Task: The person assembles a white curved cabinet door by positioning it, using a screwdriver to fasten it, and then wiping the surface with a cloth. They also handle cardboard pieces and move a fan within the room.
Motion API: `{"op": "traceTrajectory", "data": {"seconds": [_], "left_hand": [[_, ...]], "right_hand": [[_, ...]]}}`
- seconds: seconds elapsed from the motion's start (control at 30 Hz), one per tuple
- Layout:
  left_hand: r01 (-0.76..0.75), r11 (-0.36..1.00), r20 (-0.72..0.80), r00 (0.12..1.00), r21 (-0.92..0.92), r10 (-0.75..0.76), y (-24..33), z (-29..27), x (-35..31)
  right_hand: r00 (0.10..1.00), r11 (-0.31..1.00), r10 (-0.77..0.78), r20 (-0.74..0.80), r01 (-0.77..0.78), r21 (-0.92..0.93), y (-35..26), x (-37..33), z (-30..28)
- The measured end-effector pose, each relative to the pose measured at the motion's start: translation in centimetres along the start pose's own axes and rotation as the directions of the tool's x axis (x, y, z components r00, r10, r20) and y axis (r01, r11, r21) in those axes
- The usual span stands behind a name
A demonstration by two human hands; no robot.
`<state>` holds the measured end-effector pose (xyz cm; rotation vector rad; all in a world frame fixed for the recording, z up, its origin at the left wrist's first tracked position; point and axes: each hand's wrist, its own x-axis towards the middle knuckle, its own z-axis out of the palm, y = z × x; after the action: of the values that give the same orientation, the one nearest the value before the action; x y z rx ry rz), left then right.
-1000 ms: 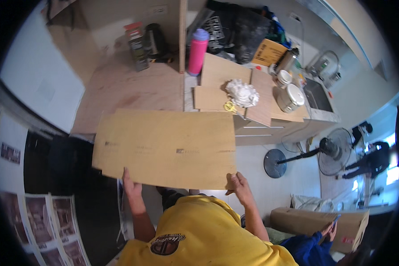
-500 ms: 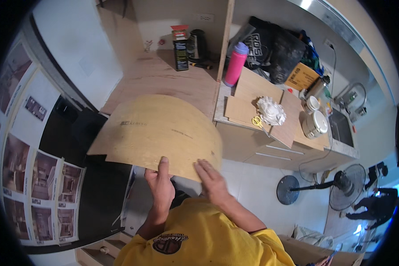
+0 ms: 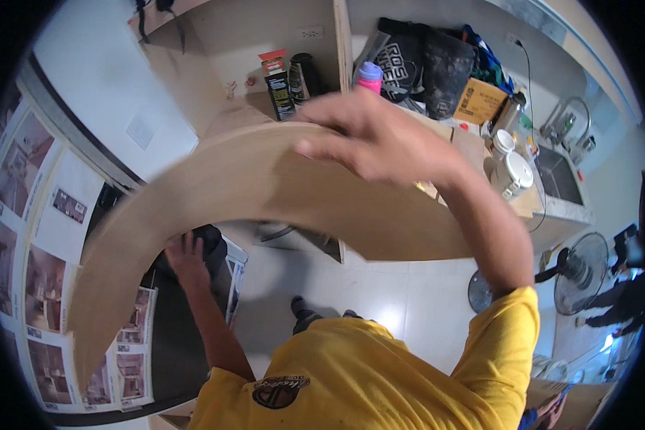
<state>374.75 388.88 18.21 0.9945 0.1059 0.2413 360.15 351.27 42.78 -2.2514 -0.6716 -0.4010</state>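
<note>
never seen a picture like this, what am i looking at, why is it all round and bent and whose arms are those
There is no machine here. A person wears a wide fisheye camera on the head, pointing down, so you see their own yellow shirt and arms from above. That lens makes straight edges curve toward the rim.

Both hands hold a large thin sheet of light brown plywood, which only looks bowed. The right hand is spread over its top edge, blurred by motion. The left hand grips it from the lower edge.

Behind the sheet is a wooden worktop carrying a black bag, a pink bottle with a purple cap, a brown cardboard box and white tubs. On the right a black standing fan stands on the pale floor, and photo sheets lie at left.
</note>
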Motion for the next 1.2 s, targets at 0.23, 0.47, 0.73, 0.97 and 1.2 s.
{"op": "traceTrajectory", "data": {"seconds": [0.23,0.47,0.73,0.97,1.2], "left_hand": [[-0.274,0.940,0.071,0.953,-0.205,0.293,12.4,-5.0,1.4],[-0.754,0.612,0.118,0.648,0.240,0.752,18.8,2.8,-4.3],[-0.726,0.365,0.128,0.525,0.583,0.841,22.1,4.1,-2.7],[-0.674,0.097,0.417,0.557,0.732,0.718,17.5,7.3,-1.2],[-0.654,0.329,0.396,0.707,0.681,0.586,19.2,15.4,4.1]], "right_hand": [[0.997,0.925,-0.008,0.083,-0.024,0.379,1.7,5.2,0.2],[0.940,0.989,0.078,-0.333,-0.115,-0.093,10.2,9.3,8.5],[0.860,0.968,0.235,-0.453,-0.167,0.187,11.3,3.1,26.6],[0.953,0.846,0.294,0.078,-0.297,0.443,8.5,5.7,36.5],[0.966,0.848,0.259,0.008,-0.231,0.476,10.4,12.8,41.3]]}}
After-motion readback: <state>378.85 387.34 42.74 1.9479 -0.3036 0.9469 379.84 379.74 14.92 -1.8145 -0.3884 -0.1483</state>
